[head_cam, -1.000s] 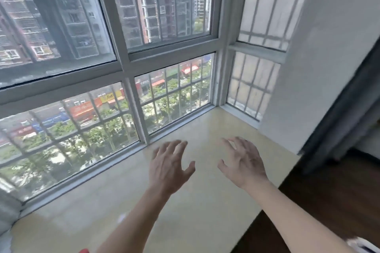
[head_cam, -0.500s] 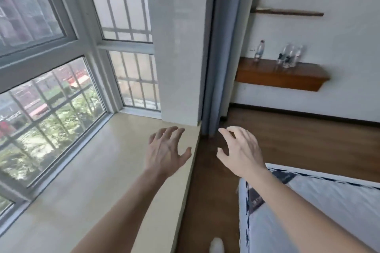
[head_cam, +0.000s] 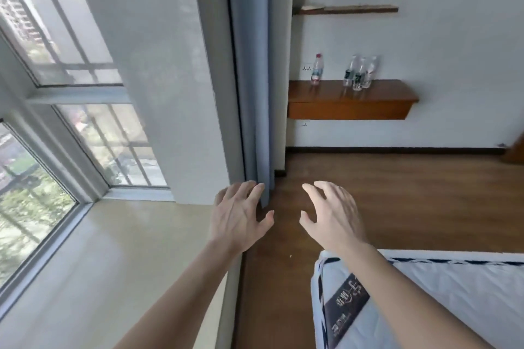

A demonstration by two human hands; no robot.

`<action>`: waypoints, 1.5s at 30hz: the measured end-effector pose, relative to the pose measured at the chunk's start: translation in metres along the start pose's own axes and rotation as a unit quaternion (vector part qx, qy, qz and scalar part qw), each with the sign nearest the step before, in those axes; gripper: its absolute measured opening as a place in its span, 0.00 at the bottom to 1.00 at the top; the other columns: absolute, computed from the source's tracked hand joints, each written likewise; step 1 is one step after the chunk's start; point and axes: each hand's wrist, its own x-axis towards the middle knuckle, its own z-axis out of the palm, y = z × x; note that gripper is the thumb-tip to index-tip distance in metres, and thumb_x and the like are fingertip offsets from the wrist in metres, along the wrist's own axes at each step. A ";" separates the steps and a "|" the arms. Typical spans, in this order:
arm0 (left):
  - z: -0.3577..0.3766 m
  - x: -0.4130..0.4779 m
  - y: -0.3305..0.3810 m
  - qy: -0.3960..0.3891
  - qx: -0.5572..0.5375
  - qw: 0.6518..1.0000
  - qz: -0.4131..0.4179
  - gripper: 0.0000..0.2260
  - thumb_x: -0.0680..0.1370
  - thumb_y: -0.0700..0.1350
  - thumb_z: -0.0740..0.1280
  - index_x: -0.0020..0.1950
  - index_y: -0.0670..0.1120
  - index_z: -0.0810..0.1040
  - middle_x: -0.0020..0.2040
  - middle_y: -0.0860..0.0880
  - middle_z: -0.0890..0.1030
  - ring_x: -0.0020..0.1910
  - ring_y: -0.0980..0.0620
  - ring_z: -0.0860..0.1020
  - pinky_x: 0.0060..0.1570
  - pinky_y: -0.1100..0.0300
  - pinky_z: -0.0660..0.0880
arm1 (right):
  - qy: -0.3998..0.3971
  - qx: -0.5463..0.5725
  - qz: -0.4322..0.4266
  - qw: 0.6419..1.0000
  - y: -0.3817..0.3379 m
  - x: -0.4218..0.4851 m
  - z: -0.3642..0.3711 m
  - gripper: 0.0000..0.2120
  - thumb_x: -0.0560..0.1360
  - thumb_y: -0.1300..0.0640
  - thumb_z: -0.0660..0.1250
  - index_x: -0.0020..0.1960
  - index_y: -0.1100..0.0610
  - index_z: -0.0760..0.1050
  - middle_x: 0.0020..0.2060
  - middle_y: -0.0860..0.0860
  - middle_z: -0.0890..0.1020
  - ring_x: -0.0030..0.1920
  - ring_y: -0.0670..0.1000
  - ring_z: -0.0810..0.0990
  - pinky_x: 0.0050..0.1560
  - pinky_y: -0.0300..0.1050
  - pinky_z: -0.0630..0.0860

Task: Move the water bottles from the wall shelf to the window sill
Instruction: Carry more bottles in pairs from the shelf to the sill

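We see both hands out in front, holding nothing. The left hand is spread, fingers relaxed and slightly bent. It hovers over the inner edge of the window sill, fingertips near the bottom of the curtain. The right hand is loose too, fingers apart and lightly curved, over the wood floor. Its forearm crosses the corner of the mattress. The hands are near each other, not touching.

The water bottles are all on the wall shelf, across the room and well apart from both hands. We count four, all upright. A red-capped bottle stands alone toward the shelf's left end. A cluster of three bottles stands further right, packed just beside one another, the middle one a bit nearer the front edge. Labels are too small to read.

The wall shelf is brown wood, fixed to the white wall. Above it is a thin upper shelf with something flat and pale at its left end; we cannot tell what it is. One wall socket sits just left of the red-capped bottle, and a second socket sits just under the shelf's left end.

The window sill is pale and glossy, running along the window at left and ending at the white pillar. The curtain is blue-grey and hangs between the pillar and the shelf wall, down to the floor. The mattress is white with dark trim and a dark lettered label, at lower right.
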 end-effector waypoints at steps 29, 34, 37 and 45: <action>0.174 0.446 0.004 -0.057 -0.010 0.995 0.082 0.28 0.74 0.64 0.56 0.68 0.51 0.74 0.64 0.51 0.78 0.63 0.45 0.75 0.62 0.46 0.72 | -0.035 -0.057 0.090 0.994 0.190 0.369 0.132 0.26 0.73 0.42 0.67 0.69 0.50 0.73 0.64 0.54 0.78 0.63 0.55 0.78 0.67 0.55 0.74; 0.202 0.540 0.005 -0.064 -0.023 0.991 0.115 0.28 0.75 0.64 0.55 0.70 0.52 0.71 0.68 0.50 0.76 0.66 0.45 0.74 0.65 0.44 0.71 | -0.036 -0.069 0.128 0.989 0.219 0.448 0.149 0.27 0.74 0.41 0.68 0.69 0.50 0.74 0.65 0.54 0.78 0.65 0.56 0.78 0.67 0.55 0.75; 0.218 0.586 0.013 -0.064 -0.033 0.989 0.132 0.27 0.75 0.65 0.56 0.70 0.54 0.71 0.68 0.52 0.75 0.67 0.47 0.73 0.67 0.46 0.70 | -0.040 -0.074 0.153 0.985 0.239 0.478 0.155 0.27 0.74 0.41 0.69 0.70 0.50 0.73 0.66 0.54 0.78 0.66 0.56 0.77 0.68 0.55 0.74; 0.261 0.684 0.058 -0.084 -0.063 0.977 0.185 0.29 0.77 0.67 0.56 0.75 0.57 0.64 0.75 0.55 0.67 0.74 0.52 0.64 0.74 0.50 0.59 | -0.048 -0.090 0.233 0.967 0.312 0.530 0.173 0.28 0.76 0.38 0.65 0.73 0.44 0.68 0.71 0.49 0.74 0.72 0.51 0.71 0.73 0.52 0.67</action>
